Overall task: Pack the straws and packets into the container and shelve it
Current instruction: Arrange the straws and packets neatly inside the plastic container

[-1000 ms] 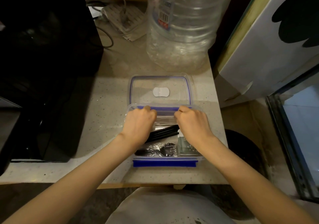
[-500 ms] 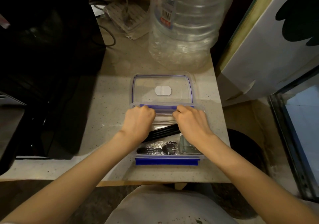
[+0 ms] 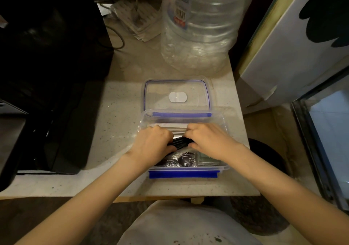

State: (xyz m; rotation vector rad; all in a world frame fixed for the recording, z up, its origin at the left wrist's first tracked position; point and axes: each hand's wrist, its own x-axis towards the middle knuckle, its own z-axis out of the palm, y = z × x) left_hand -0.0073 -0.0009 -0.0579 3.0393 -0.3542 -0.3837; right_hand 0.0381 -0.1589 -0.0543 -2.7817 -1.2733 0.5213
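Observation:
A clear plastic container (image 3: 223, 124) with blue clips stands open on the counter in front of me. Its lid (image 3: 177, 97), clear with a blue seal and a white patch, lies flat just behind it. Both hands are inside the container. My left hand (image 3: 153, 144) and my right hand (image 3: 207, 141) are shut on a bundle of black straws (image 3: 180, 142) between them. Under the hands lie a wrapped black plastic fork (image 3: 181, 159) and flat packets (image 3: 205, 159) at the container's near side. A silvery packet (image 3: 173, 128) shows at the far side.
A large clear water bottle (image 3: 200, 27) stands behind the lid. A black appliance (image 3: 47, 75) fills the left of the counter. Cables and a packet (image 3: 132, 18) lie at the back. A white panel (image 3: 294, 46) leans on the right; the counter edge (image 3: 132, 195) is near me.
Both hands have drawn back from the container's far wall toward its middle and closed on the black straws. The camera view has shifted slightly.

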